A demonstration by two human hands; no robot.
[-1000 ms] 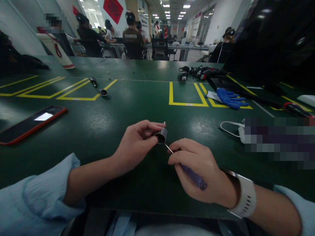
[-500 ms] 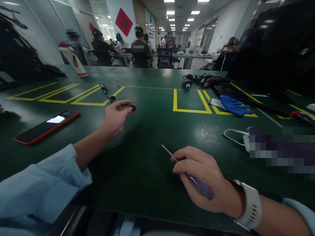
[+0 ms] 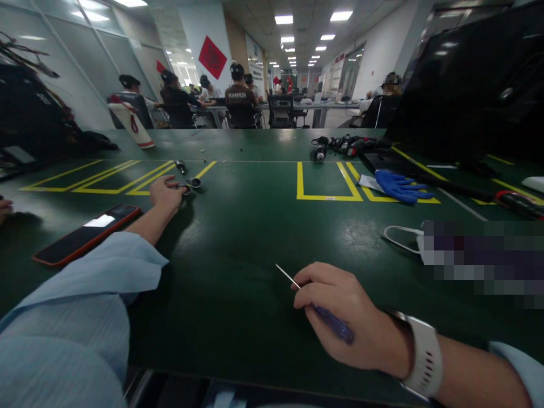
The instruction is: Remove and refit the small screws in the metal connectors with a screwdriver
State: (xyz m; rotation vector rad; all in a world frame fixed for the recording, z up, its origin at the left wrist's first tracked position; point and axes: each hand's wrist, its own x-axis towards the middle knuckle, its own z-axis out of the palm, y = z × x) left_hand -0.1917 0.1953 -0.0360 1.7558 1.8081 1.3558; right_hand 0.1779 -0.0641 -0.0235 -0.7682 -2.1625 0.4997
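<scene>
Green desk (image 3: 255, 226) marked with yellow tape boxes (image 3: 329, 198). Out by one tape line the left hand (image 3: 166, 194) is stretched to a small metal part (image 3: 186, 187) beside a similar ring (image 3: 195, 182), likely kept grouped there; whether its fingers grip cannot be told. Nearer, a screwdriver (image 3: 338, 328) is pinched pen-like in the closed fingers of the right hand (image 3: 357, 311), tip raised off the desk.
</scene>
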